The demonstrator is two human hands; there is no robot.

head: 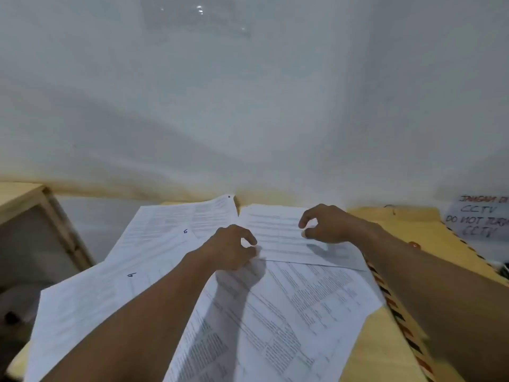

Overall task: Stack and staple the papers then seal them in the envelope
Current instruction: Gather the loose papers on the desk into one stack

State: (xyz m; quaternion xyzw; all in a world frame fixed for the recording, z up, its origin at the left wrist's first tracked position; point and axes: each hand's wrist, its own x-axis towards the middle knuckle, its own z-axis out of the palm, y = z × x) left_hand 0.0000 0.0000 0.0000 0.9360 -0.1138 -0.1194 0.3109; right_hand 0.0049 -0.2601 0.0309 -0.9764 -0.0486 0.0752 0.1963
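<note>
Several printed white sheets lie spread and overlapping on a wooden table (380,346). One sheet (278,230) lies flat at the far middle, a larger one (289,312) slants in front of it, and others (115,288) fan out to the left. My left hand (234,248) pinches the near left corner of the far sheet between thumb and forefinger. My right hand (327,224) hovers just over that same sheet with fingers loosely curled and nothing held. A yellow envelope (424,235) with a red and black striped border lies at the right, partly under my right forearm.
A white wall rises directly behind the table. A wooden box or shelf (33,216) stands to the left. A handwritten CCTV notice (479,219) sits at the far right. A small red-orange object (413,244) rests on the envelope.
</note>
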